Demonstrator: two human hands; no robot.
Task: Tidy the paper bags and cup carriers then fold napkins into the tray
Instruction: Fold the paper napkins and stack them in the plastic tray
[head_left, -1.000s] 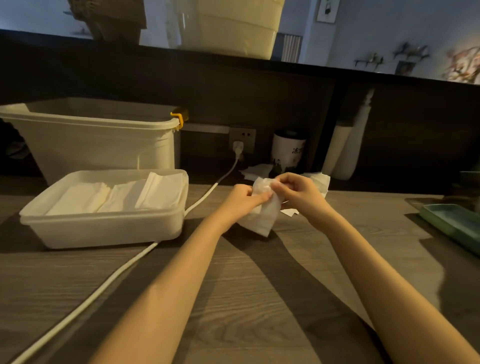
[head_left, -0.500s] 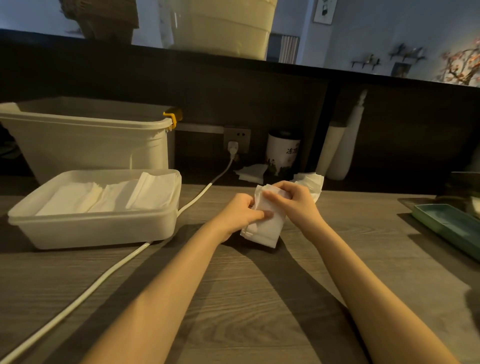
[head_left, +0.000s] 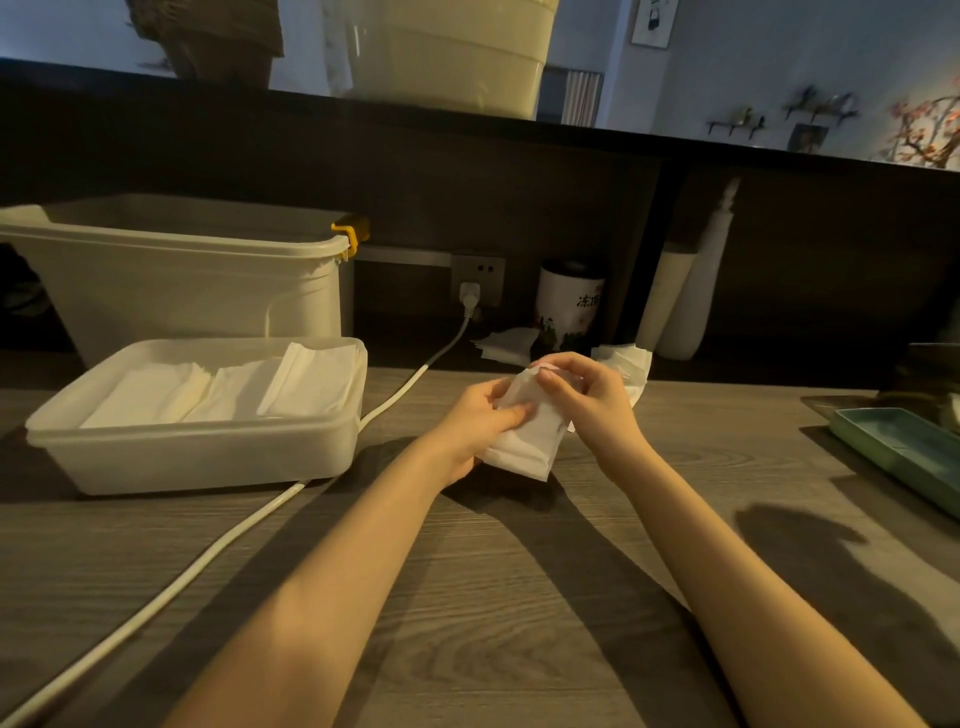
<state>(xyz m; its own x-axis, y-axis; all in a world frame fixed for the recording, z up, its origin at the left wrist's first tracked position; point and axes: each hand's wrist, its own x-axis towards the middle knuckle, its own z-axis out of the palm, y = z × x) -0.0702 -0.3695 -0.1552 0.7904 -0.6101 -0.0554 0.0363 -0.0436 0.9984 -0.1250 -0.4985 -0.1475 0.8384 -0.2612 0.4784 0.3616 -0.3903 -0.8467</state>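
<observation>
White napkin (head_left: 524, 441) pinched by left hand (head_left: 475, 426) and right hand (head_left: 592, 410) | tray (head_left: 208, 457) near left | bare wood table (head_left: 493, 597) below

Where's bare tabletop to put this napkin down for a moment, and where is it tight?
Bare wood lies in front of the hands, between the cable and the green tray. There is also a narrow strip between the white tray and the left hand. It is crowded at the back: loose napkins and a canister behind the right hand.
</observation>
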